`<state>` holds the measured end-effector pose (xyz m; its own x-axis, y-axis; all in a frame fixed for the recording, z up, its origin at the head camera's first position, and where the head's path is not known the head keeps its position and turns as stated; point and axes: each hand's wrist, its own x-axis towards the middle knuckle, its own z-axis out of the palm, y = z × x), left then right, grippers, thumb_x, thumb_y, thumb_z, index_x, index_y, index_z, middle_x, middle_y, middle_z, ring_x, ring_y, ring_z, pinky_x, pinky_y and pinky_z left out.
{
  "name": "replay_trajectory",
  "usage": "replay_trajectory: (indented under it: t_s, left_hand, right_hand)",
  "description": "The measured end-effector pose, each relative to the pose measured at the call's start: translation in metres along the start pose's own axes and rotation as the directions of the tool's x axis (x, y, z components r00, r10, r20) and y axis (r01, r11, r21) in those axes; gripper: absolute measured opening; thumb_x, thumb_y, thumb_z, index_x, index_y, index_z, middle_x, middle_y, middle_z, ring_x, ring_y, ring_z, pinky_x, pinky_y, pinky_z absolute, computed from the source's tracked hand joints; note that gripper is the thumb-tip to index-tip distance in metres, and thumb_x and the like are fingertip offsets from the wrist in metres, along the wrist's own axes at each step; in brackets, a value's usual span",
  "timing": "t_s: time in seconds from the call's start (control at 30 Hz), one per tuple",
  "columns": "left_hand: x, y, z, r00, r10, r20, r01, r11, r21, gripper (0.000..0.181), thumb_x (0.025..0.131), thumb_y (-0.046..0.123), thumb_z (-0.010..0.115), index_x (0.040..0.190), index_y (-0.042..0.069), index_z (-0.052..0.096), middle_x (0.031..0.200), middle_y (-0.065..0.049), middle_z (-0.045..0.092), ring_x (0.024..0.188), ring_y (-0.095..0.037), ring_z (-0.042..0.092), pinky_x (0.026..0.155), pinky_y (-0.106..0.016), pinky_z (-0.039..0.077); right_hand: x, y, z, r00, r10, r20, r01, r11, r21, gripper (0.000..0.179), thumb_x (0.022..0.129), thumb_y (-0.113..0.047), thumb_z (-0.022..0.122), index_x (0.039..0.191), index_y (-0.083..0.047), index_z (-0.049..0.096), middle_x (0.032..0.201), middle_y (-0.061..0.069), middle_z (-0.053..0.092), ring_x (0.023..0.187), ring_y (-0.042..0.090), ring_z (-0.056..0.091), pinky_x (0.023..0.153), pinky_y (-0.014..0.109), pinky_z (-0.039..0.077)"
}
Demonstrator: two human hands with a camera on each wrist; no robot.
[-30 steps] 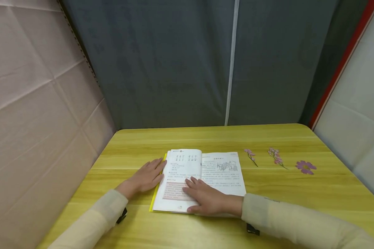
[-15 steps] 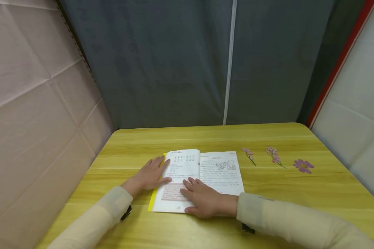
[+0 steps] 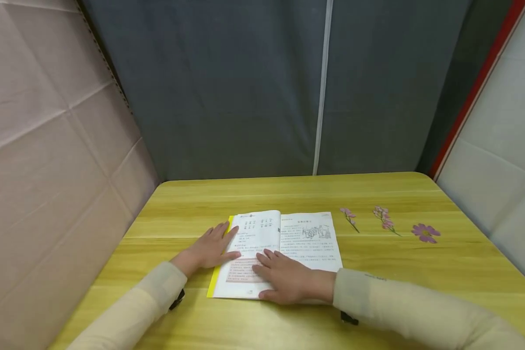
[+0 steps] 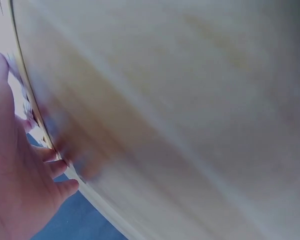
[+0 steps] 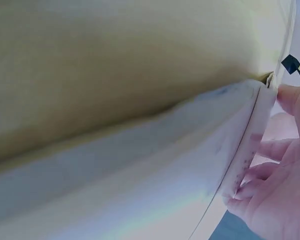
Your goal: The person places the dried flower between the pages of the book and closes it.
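Note:
An open book (image 3: pixel 306 250) with a yellow cover edge lies on the wooden table (image 3: pixel 192 204) in the head view. Its left page carries text and a pink block; the right page has text and a line drawing. My left hand (image 3: pixel 205 249) rests at the book's left edge, fingers spread, with thumb and index finger reaching onto the page. Across the lower middle of the book my right hand (image 3: pixel 286 279) lies with fingers extended over the left page near the fold. The wrist views show the left hand (image 4: pixel 20 175) and right hand (image 5: pixel 280 175) on the book from the side.
To the right of the book lie two pink flower sprigs (image 3: pixel 351 219) (image 3: pixel 387 221) and a single purple flower (image 3: pixel 426 233). A dark grey curtain (image 3: pixel 236 97) hangs behind the table. Pale cloth walls (image 3: pixel 61 136) stand on both sides.
My left hand has shifted slightly right, its thumb and index finger moving from the book's edge onto the left page. The right hand stays on the book.

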<state>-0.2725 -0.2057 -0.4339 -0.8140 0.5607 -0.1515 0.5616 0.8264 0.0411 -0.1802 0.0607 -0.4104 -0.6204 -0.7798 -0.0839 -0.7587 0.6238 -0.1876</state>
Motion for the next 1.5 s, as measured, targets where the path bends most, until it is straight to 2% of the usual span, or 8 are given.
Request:
replay_trajectory:
  t_s: [0.17,0.33,0.53,0.77,1.0,1.17,1.4,1.5]
  left_hand:
    - [-0.002,0.001,-0.003,1.000,0.012,0.001,-0.012,1.000,-0.008,0.084,0.097,0.063,0.037,0.155,0.006,0.019,0.156,-0.027,0.016,0.143,-0.041,0.017,0.111,-0.054,0.021]
    - [-0.002,0.001,-0.001,1.000,-0.001,0.010,0.001,1.000,-0.020,0.085,0.096,0.064,0.037,0.156,0.007,0.017,0.157,-0.026,0.014,0.143,-0.040,0.015,0.112,-0.053,0.020]
    - [-0.002,0.001,0.000,1.000,0.009,0.010,-0.008,1.000,-0.024,0.085,0.097,0.064,0.037,0.156,0.006,0.017,0.157,-0.026,0.013,0.143,-0.041,0.014,0.112,-0.052,0.021]
    - [-0.002,0.000,0.002,1.000,0.012,-0.002,-0.012,1.000,-0.025,0.086,0.096,0.065,0.036,0.155,0.006,0.019,0.156,-0.027,0.015,0.143,-0.041,0.015,0.112,-0.053,0.021]
    - [-0.001,-0.001,0.003,1.000,0.012,-0.007,-0.013,1.000,-0.025,0.086,0.096,0.066,0.035,0.155,0.006,0.019,0.156,-0.027,0.015,0.143,-0.042,0.015,0.112,-0.053,0.021]
    - [-0.003,-0.001,0.002,0.999,0.022,-0.024,-0.022,0.999,-0.026,0.086,0.096,0.065,0.036,0.154,0.003,0.021,0.156,-0.028,0.017,0.142,-0.042,0.017,0.111,-0.054,0.022]
    - [-0.004,0.004,-0.003,1.000,0.013,0.005,-0.013,1.000,-0.010,0.086,0.096,0.066,0.036,0.156,0.007,0.019,0.157,-0.026,0.016,0.143,-0.041,0.017,0.112,-0.052,0.022]
    - [-0.004,0.005,-0.004,1.000,0.011,0.003,-0.011,1.000,0.002,0.086,0.095,0.066,0.036,0.156,0.007,0.019,0.156,-0.026,0.016,0.143,-0.041,0.018,0.112,-0.052,0.023]
  right_hand:
    - [-0.006,0.007,-0.009,0.999,-0.030,-0.044,0.033,0.997,0.074,0.072,0.100,-0.053,0.042,0.153,-0.006,0.029,0.156,0.018,0.025,0.144,0.035,0.019,0.114,0.047,0.018]
    - [-0.019,0.021,-0.022,0.992,-0.001,-0.129,0.016,0.993,0.116,0.069,0.100,-0.050,0.046,0.152,-0.007,0.031,0.156,0.015,0.028,0.144,0.030,0.021,0.114,0.045,0.020]
    - [-0.044,0.044,-0.034,0.959,0.078,-0.274,-0.030,0.984,0.176,0.067,0.098,-0.042,0.056,0.150,-0.006,0.036,0.152,0.015,0.036,0.140,0.029,0.031,0.111,0.048,0.028]
    - [-0.079,0.076,-0.033,0.867,0.147,-0.476,-0.070,0.982,0.177,0.059,0.093,-0.027,0.067,0.142,0.000,0.046,0.141,0.017,0.049,0.129,0.035,0.047,0.101,0.051,0.040]
    - [-0.117,0.112,-0.031,0.790,0.328,-0.518,-0.229,0.942,0.247,0.054,0.093,-0.023,0.068,0.140,-0.004,0.049,0.139,0.018,0.051,0.123,0.038,0.050,0.093,0.054,0.045]
    - [-0.141,0.140,-0.033,0.717,0.394,-0.575,-0.257,0.916,0.307,0.047,0.093,-0.020,0.068,0.133,-0.001,0.054,0.125,0.020,0.059,0.104,0.036,0.060,0.080,0.051,0.050]
    - [-0.178,0.180,-0.032,0.602,0.562,-0.567,-0.349,0.824,0.446,0.041,0.095,-0.021,0.066,0.126,0.004,0.058,0.106,0.021,0.064,0.091,0.036,0.063,0.067,0.024,0.052]
    - [-0.195,0.198,-0.032,0.575,0.625,-0.528,-0.412,0.778,0.474,0.044,0.096,-0.025,0.064,0.126,0.007,0.057,0.102,0.021,0.064,0.082,0.031,0.064,0.059,0.020,0.048]
